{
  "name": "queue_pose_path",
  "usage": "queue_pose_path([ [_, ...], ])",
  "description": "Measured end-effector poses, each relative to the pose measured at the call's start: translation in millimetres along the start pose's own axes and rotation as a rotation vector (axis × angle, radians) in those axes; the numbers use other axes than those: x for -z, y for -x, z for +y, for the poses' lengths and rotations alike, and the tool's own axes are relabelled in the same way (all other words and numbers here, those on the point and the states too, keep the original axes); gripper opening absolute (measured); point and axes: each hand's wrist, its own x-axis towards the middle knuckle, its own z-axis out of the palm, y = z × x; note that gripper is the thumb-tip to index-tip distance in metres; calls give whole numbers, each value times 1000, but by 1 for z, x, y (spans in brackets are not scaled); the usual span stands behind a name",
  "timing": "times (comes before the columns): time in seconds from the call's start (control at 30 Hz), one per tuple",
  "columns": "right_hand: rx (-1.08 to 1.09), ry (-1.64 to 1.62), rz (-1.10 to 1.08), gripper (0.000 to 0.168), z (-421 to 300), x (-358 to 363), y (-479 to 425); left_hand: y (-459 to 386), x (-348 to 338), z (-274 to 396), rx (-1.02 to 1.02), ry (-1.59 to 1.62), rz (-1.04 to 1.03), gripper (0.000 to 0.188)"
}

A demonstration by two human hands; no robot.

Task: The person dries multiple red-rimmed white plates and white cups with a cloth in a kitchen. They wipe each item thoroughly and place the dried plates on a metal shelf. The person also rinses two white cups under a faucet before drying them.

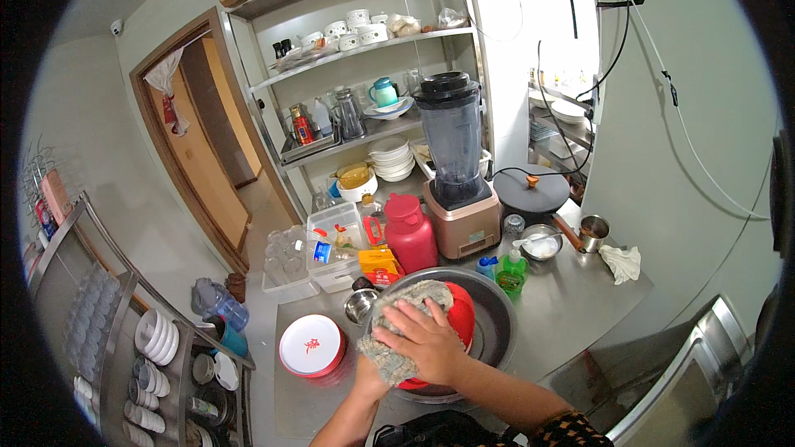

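A large grey basin (495,329) stands on the metal table in front of me. Over it, a red plate (461,313) is partly covered by a grey-green, shaggy cloth (428,292). My right hand (422,340) presses that cloth flat against the plate with its fingers spread. At the plate's left side my left hand (371,377) grips the edge, its fingers mostly hidden under the cloth. To the left of the basin sits a stack of red-rimmed plates (310,343), white on top with a red character.
Behind the basin stand a red thermos jug (410,233), a blender (459,167) and a green pump bottle (512,274). A small metal pot (360,305) is at its left. Further back are a lidded pan (531,189) and a metal shelf unit (372,130) of crockery.
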Motion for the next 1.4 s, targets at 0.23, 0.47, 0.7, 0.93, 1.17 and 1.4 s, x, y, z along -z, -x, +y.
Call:
queue_pose_path([
  [0.23, -503, -283, 193, 73, 41, -7, 20, 15, 18, -3, -64, 17, 87, 40],
  [0.47, -386, -221, 241, 68, 36, -9, 15, 14, 12, 9, -64, -149, 69, 45],
  [0.7, -48, -5, 42, 47, 12, 21, -18, 11, 7, 3, -56, -181, -23, 37],
  [0.93, -462, -289, 186, 72, 40, 18, 7, 19, 7, 15, -68, 130, 114, 46],
  [1.17, -701, -892, 463, 54, 51, -37, 35, 12, 0, 12, -127, 327, 212, 58],
  [1.4, -415, -584, 302, 56, 60, 20, 19, -3, 28, 27, -136, 174, -28, 51],
])
